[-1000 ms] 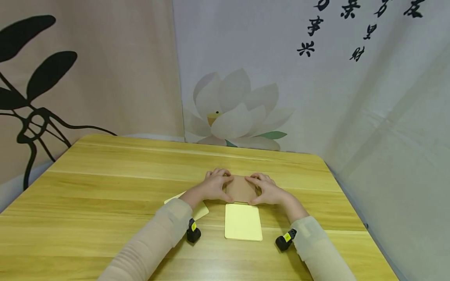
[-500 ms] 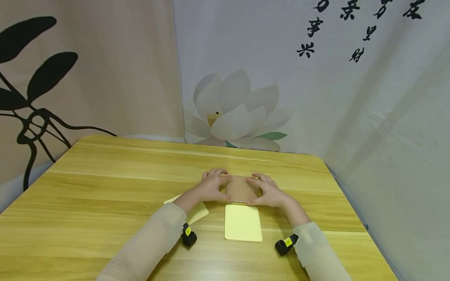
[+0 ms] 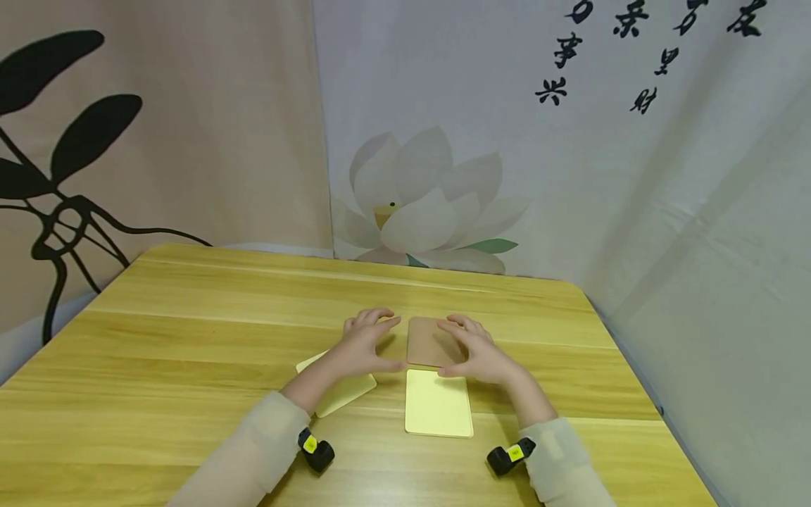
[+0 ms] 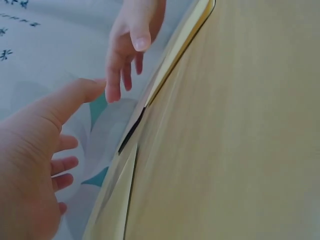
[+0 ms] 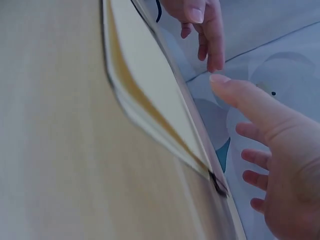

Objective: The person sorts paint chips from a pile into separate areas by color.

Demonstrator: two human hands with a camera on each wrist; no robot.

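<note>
A brown square card (image 3: 424,343) with rounded corners lies flat toward the far middle of the table. Just in front of it, a pale yellow card (image 3: 438,405), perhaps a thin stack, lies squarely. Another yellow card (image 3: 348,396) is turned at an angle to the left, partly hidden beneath my left forearm. My left hand (image 3: 360,346) is spread to the left of the brown card, apart from it. Over that card's right side hovers my right hand (image 3: 476,352), fingers and thumb spread; I cannot tell whether it touches. Neither hand holds anything.
All the cards lie on a wood-grain table (image 3: 190,394). A white curtain (image 3: 665,211) printed with a lotus and black characters hangs behind it, and a beige curtain (image 3: 222,127) with black leaves is at the left. Black wrist cameras (image 3: 317,454) sit beside the sleeves.
My hands have come away from the brown card's sides. The left has drawn left and toward me; the right has shifted slightly nearer. The cards stay in place.
</note>
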